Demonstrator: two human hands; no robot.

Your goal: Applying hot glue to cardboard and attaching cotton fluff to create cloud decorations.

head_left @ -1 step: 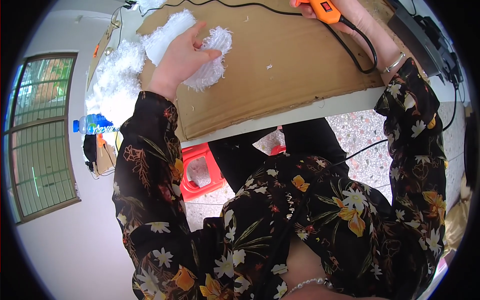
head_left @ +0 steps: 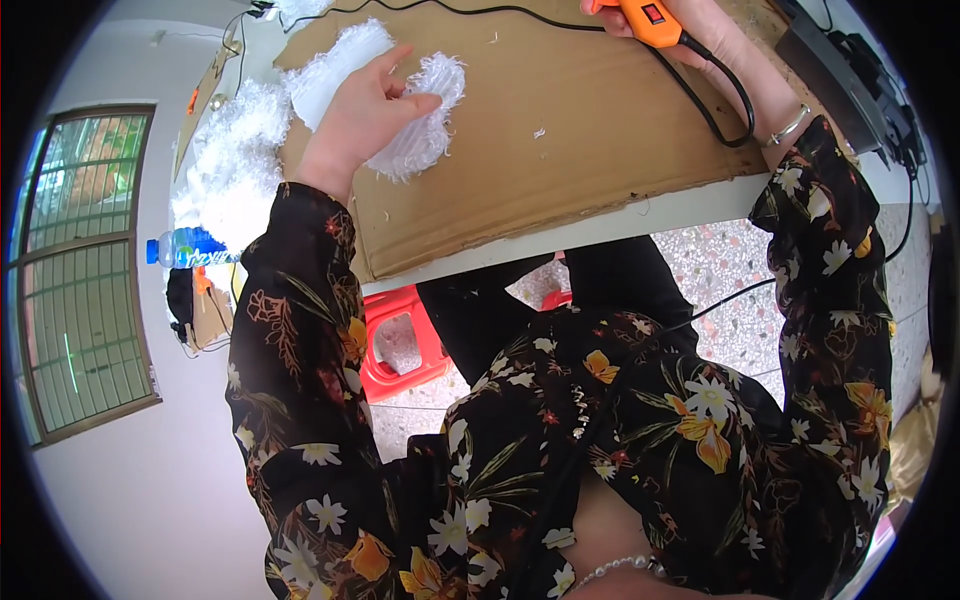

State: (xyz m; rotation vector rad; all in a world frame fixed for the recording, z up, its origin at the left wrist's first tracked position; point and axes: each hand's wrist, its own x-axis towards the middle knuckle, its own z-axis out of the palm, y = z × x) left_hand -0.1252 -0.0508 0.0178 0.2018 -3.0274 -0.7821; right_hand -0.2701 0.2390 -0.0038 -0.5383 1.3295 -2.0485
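Observation:
My left hand (head_left: 362, 115) reaches over two white fluffy pieces with its index finger and thumb stretched apart. The thumb lies across the shaggy oval piece (head_left: 412, 148); whether it presses on it I cannot tell. Partly under the hand is the other piece (head_left: 335, 75), which has a smooth white face and a fringed edge. At the top right my right hand (head_left: 705, 35) is wrapped round an orange corded glue gun (head_left: 652, 20) with a red switch. Its front end is cut off by the upper edge of the picture.
A brown cardboard sheet (head_left: 560, 150) covers the white table. White fluff (head_left: 235, 160) is heaped at the left, near a blue-labelled bottle (head_left: 190, 247). The glue gun's black cord (head_left: 745, 105) loops beside my right forearm. Dark boxy equipment (head_left: 835, 80) stands far right; a red stool (head_left: 405, 340) is below.

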